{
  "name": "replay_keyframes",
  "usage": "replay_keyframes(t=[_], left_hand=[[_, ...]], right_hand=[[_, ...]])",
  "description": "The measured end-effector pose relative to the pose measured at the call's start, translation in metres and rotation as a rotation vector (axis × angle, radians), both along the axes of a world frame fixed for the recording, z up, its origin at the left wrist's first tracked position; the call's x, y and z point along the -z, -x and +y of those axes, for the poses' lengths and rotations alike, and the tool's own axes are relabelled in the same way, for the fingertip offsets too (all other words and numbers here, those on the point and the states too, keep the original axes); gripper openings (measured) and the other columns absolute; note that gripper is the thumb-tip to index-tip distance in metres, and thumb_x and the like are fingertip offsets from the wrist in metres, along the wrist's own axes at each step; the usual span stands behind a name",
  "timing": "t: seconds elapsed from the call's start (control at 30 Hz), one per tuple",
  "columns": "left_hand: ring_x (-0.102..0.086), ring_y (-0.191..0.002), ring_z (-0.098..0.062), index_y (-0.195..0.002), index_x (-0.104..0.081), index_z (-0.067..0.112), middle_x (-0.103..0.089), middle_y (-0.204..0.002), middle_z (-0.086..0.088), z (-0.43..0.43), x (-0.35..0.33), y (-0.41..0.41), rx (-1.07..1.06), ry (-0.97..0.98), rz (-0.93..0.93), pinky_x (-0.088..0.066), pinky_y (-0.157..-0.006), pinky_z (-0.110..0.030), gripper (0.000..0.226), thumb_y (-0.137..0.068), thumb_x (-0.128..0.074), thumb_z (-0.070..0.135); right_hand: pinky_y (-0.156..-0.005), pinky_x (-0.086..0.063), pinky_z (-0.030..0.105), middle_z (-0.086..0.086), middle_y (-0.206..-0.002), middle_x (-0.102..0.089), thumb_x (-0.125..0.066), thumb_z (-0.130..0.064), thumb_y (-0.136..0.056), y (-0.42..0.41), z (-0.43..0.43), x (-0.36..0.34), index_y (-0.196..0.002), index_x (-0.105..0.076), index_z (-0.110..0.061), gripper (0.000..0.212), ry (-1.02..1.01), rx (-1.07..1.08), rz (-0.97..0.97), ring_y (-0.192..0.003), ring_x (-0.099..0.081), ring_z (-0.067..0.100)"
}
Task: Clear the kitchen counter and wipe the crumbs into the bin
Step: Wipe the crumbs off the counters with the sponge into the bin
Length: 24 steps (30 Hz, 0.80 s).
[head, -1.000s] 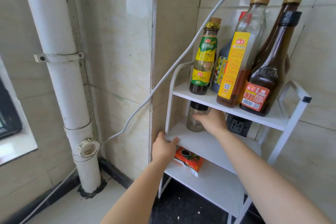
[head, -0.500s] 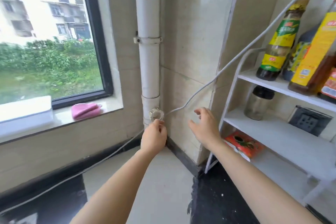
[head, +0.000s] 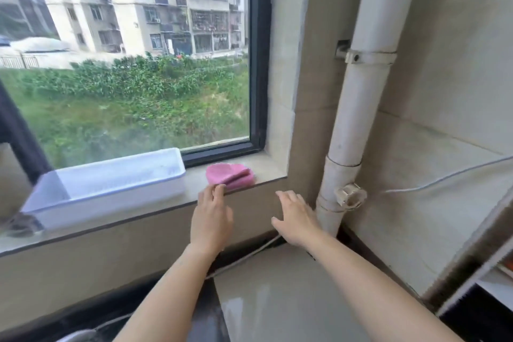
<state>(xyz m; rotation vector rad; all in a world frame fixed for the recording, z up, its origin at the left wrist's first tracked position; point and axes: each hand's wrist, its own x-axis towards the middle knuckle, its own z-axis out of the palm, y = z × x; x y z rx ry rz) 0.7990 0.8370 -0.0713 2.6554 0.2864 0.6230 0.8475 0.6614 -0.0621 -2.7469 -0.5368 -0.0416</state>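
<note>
A folded pink cloth lies on the stone windowsill, near its right end. My left hand is stretched out to it, fingers straight, fingertips touching the cloth's near left corner. My right hand hovers open to the right, below the sill and just left of the white pipe, holding nothing. The grey counter lies below my forearms.
A white rectangular plastic tray sits on the sill left of the cloth. A white cable runs along the wall from the pipe's side outlet. The white shelf rack's edge shows blurred at the far right.
The view has swung left from the shelf rack to the window. Both hands left the rack; my left hand now reaches the pink cloth and my right hand hangs open near the pipe.
</note>
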Motion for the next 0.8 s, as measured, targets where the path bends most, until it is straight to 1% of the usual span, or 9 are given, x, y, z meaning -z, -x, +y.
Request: replay_keyframes(t=[0.1,0.2,0.33,0.37,0.43,0.53,0.63,0.7,0.8], left_hand=[[-0.034,-0.131,-0.030,-0.139,-0.036,0.003,-0.038,-0.143,-0.016,0.029,0.002,-0.023,0.017,-0.051,0.011,-0.027,-0.109,-0.035,0.059,-0.082,-0.051,0.006],[-0.025,-0.140,-0.025,-0.145,-0.028,0.006,-0.027,-0.152,-0.011,0.048,0.010,-0.038,0.058,-0.099,0.039,-0.020,-0.113,-0.033,0.066,-0.084,-0.052,0.015],[-0.019,-0.144,-0.017,-0.146,-0.026,0.017,-0.022,-0.156,-0.002,0.049,0.027,-0.038,0.079,-0.174,0.051,-0.013,-0.113,-0.030,0.062,-0.088,-0.049,0.024],[-0.020,-0.144,-0.017,-0.145,-0.029,0.018,-0.024,-0.156,-0.001,0.049,0.031,-0.038,0.079,-0.164,0.038,-0.014,-0.112,-0.030,0.059,-0.090,-0.048,0.024],[-0.029,-0.140,-0.020,-0.138,-0.043,0.018,-0.036,-0.150,-0.002,0.047,0.033,-0.038,0.070,-0.109,-0.023,-0.018,-0.109,-0.034,0.048,-0.091,-0.052,0.022],[-0.047,-0.122,-0.028,-0.109,-0.064,0.011,-0.060,-0.124,-0.006,0.042,0.026,-0.040,0.036,0.007,-0.138,-0.031,-0.097,-0.039,0.023,-0.087,-0.061,0.016],[-0.055,-0.108,-0.035,-0.088,-0.065,0.002,-0.066,-0.101,-0.013,0.031,0.017,-0.035,0.084,0.031,-0.199,-0.042,-0.088,-0.042,0.009,-0.083,-0.066,0.010],[-0.058,-0.103,-0.037,-0.087,-0.066,0.001,-0.068,-0.095,-0.014,0.019,0.011,-0.025,0.154,0.025,-0.252,-0.045,-0.088,-0.041,0.008,-0.082,-0.068,0.007],[-0.056,-0.110,-0.034,-0.095,-0.065,0.003,-0.068,-0.100,-0.012,-0.009,0.013,-0.003,0.228,0.122,-0.278,-0.038,-0.095,-0.034,0.010,-0.085,-0.063,0.004]], right_hand=[[-0.108,-0.029,0.039,0.002,-0.151,-0.027,-0.053,-0.028,-0.088,-0.022,0.039,-0.004,-0.148,-0.018,-0.019,0.070,0.030,-0.074,-0.064,-0.136,-0.026,0.023],[-0.115,-0.016,0.042,-0.001,-0.159,-0.006,-0.053,-0.025,-0.090,-0.042,0.071,-0.010,-0.151,-0.004,-0.024,0.078,0.099,-0.105,-0.096,-0.145,-0.006,0.022],[-0.115,-0.007,0.046,-0.003,-0.160,0.005,-0.054,-0.027,-0.092,-0.055,0.091,-0.003,-0.150,-0.009,-0.030,0.073,0.211,-0.108,-0.029,-0.146,0.010,0.024],[-0.115,-0.007,0.046,-0.002,-0.160,0.002,-0.052,-0.026,-0.093,-0.055,0.092,0.002,-0.150,-0.012,-0.030,0.069,0.213,-0.100,-0.024,-0.146,0.009,0.024],[-0.115,-0.009,0.045,0.000,-0.160,-0.008,-0.047,-0.019,-0.095,-0.054,0.090,0.007,-0.149,-0.019,-0.029,0.062,0.203,-0.080,-0.088,-0.146,0.004,0.024],[-0.111,-0.014,0.044,0.002,-0.156,-0.022,-0.042,-0.007,-0.094,-0.052,0.084,0.006,-0.142,-0.037,-0.028,0.052,0.210,-0.084,-0.213,-0.144,-0.005,0.025],[-0.107,-0.017,0.039,0.001,-0.150,-0.035,-0.040,-0.009,-0.094,-0.044,0.069,-0.001,-0.127,-0.056,-0.026,0.040,0.124,-0.094,-0.241,-0.140,-0.015,0.024],[-0.103,-0.019,0.037,0.000,-0.146,-0.040,-0.042,-0.014,-0.093,-0.032,0.049,-0.004,-0.122,-0.061,-0.025,0.036,0.095,-0.104,-0.252,-0.136,-0.021,0.022],[-0.098,-0.022,0.035,0.000,-0.139,-0.047,-0.048,-0.019,-0.089,-0.008,0.015,-0.004,-0.117,-0.063,-0.021,0.032,0.038,-0.062,-0.218,-0.131,-0.028,0.021]])
